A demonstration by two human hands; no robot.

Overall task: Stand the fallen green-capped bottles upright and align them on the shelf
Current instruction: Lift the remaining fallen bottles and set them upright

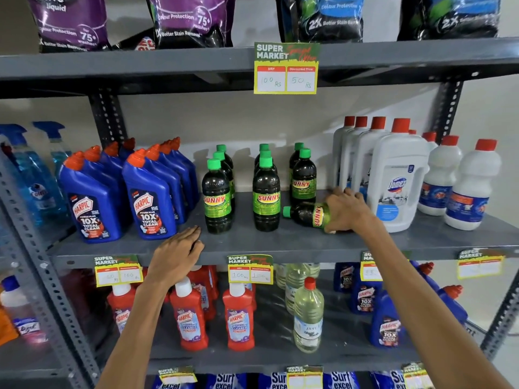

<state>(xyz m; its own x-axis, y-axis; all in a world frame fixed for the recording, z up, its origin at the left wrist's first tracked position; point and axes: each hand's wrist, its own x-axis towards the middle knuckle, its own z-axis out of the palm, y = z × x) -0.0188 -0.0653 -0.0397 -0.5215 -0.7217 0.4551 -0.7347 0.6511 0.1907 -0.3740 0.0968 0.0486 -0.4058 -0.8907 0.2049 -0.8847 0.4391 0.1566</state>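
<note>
- The left hand [175,255] lies palm down on the front lip of the grey metal shelf [280,245], fingers flat and close together, holding nothing; its fingertips end just short of the front-left Sunny bottle [216,196].
- The right hand [346,211] reaches further in and wraps its fingers over the base end of the fallen Sunny bottle [307,213], gripping it.
- That bottle lies on its side on the shelf board, green cap [286,211] pointing left, label facing up, between the middle row of upright bottles and the large white Domex jug [396,181].
- Three rows of upright green-capped bottles run front to back: left row led by the front-left one, a middle row [266,192], and a right row [303,175] standing just behind the fallen bottle.
- Blue Harpic bottles [148,197] stand in rows left of the green-capped ones.
- Smaller white red-capped bottles [471,186] stand at the far right.
- A yellow price tag [286,68] hangs from the shelf above.
</note>
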